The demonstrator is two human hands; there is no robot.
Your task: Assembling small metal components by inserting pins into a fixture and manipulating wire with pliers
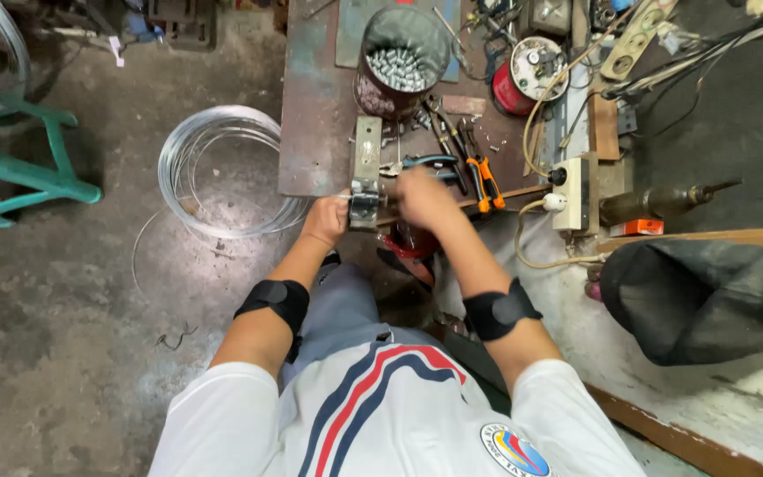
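At the near edge of the desk [311, 132], the left hand [327, 219] pinches a wire steady into the small metal jig [365, 201] while the right hand [423, 196] closes over its handle side, pliers [486, 181] lying within reach.

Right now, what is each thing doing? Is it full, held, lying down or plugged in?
Left hand: gripping the small metal clamp tool.
Right hand: closed on the tool's other side.
Metal clamp tool: held at the workbench edge.
Tin can: upright, open, holding metal pieces.
Wire coil: lying flat on the floor.
Orange-handled pliers: lying on the bench, unheld.
Power strip: one plug in.
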